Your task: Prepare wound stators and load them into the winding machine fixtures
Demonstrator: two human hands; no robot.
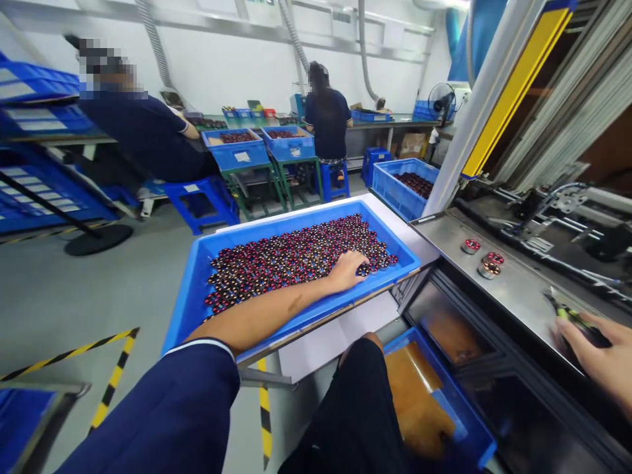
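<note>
The left hand [348,268] is laid, fingers curled, on the small round coils [276,260] filling the blue tray [197,263]. A green-handled tool [573,319] on the steel tabletop [518,289] is touched by the right hand [605,359], whose grip cannot be told.

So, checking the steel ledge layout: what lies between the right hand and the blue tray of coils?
In the head view, three small coils sit on the steel ledge between the right hand and the blue tray; otherwise bare steel.

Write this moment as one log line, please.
left hand: reaching among coils in blue tray | right hand: on green-handled tool, steel shelf
</note>
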